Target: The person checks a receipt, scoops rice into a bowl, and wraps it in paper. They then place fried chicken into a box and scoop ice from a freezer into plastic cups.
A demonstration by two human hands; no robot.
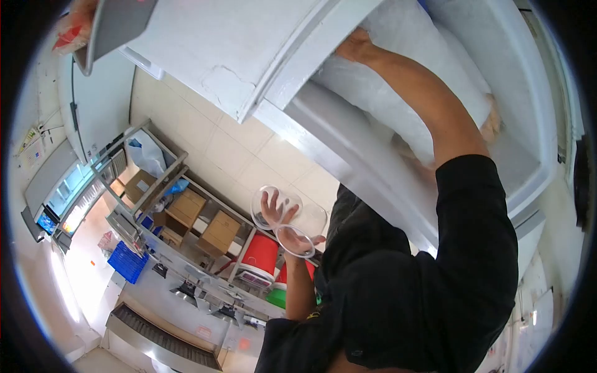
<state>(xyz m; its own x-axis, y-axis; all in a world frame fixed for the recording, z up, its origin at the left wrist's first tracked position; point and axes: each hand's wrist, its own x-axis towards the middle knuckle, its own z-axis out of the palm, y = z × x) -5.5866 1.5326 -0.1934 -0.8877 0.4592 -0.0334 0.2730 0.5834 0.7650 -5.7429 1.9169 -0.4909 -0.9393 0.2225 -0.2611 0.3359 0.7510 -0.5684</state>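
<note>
My left hand [287,217] is low on the left, its fingers spread around clear plastic cups [314,217]. Their round rims overlap, and fingers show through the plastic. The other arm stretches into an opened white chest freezer [348,158]. Up at the inner edge of the freezer is my right hand [354,45], bent at the wrist, its fingers hidden past the edge. Beneath that forearm lies a large whitish plastic bag [398,81]. More wrapped contents sit lower in the freezer, partly covered by the arm.
A metal shelf unit holds cardboard boxes [219,233] and a red container [259,253]. A blue basket [127,262] is further left. Tiled floor [236,146] lies between the shelves and freezer. A grey tray-like edge [115,31] juts in at upper left.
</note>
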